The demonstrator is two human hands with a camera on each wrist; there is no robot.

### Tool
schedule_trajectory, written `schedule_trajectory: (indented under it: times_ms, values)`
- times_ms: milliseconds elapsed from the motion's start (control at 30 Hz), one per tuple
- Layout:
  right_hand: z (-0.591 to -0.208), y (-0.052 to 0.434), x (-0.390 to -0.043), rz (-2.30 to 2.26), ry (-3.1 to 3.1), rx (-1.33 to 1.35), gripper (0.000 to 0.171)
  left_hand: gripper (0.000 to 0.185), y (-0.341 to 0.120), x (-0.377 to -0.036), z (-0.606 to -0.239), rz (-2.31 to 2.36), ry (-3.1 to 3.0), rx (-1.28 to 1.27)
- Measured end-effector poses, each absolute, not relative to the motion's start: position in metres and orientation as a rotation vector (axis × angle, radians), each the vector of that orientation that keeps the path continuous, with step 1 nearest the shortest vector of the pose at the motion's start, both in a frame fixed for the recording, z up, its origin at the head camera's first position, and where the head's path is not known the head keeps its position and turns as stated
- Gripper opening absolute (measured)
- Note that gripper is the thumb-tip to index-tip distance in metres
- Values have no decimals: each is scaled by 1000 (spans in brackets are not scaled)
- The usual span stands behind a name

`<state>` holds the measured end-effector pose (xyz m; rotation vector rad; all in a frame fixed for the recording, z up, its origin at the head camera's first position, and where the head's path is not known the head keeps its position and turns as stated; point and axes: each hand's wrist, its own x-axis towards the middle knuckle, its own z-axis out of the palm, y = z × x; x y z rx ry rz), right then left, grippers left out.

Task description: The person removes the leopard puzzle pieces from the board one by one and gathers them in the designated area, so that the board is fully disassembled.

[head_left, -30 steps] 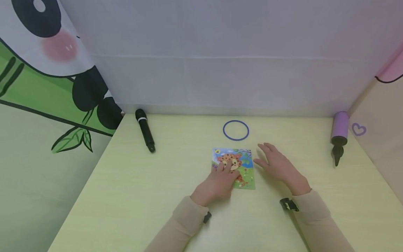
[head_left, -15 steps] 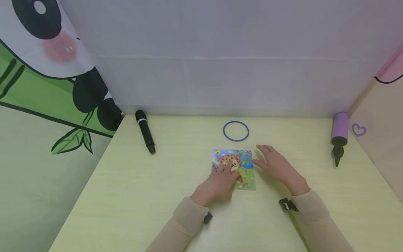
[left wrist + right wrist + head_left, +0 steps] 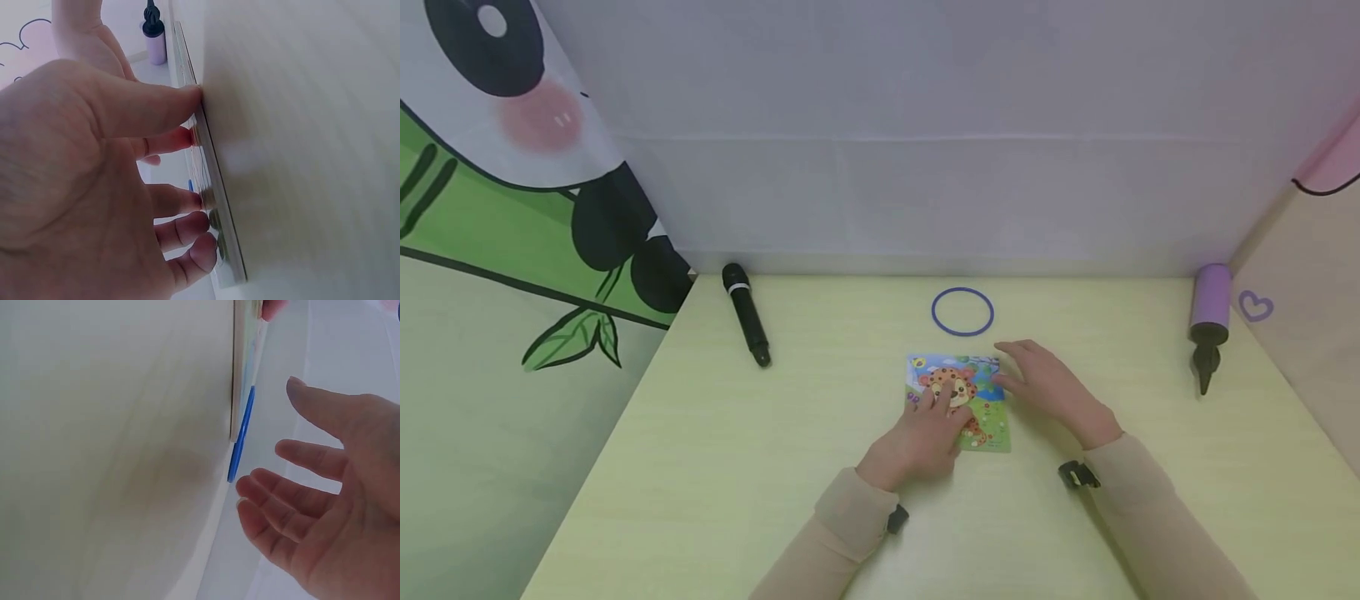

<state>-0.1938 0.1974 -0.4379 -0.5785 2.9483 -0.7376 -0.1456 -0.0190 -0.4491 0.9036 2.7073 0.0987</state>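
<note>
A flat square board (image 3: 991,429) printed with a cartoon leopard lies on the table. My left hand (image 3: 917,440) rests on its lower left part, covering some of the picture. In the left wrist view, the fingertips and thumb touch the top of the board (image 3: 220,194), and the palm is raised. My right hand (image 3: 1056,387) is held at the board's upper right edge with its fingers spread loosely. The right wrist view shows that hand (image 3: 337,487) holding nothing, with a gap between its fingers and the board (image 3: 238,375).
Behind the board lies a thin blue ring (image 3: 962,335). A black microphone (image 3: 748,321) is at the back left of the table (image 3: 700,483). At the back right is a purple hand pump (image 3: 1212,298) with a black nozzle. A pale cloth wall (image 3: 955,200) rises along the back edge.
My right hand has moved left, from beside the board to its upper right edge. The left hand stays on the board, which lies nearly where it was.
</note>
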Motion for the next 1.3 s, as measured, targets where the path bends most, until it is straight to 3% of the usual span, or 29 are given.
schedule_trajectory:
  times_ms: [600, 1300]
  values:
    - [-445, 180, -217, -700, 2896, -768, 53, 49, -11, -133, -443, -128, 2732, 815]
    - [-443, 167, -228, -730, 2837, -809, 50, 55, -14, -131, -451, -117, 2764, 843]
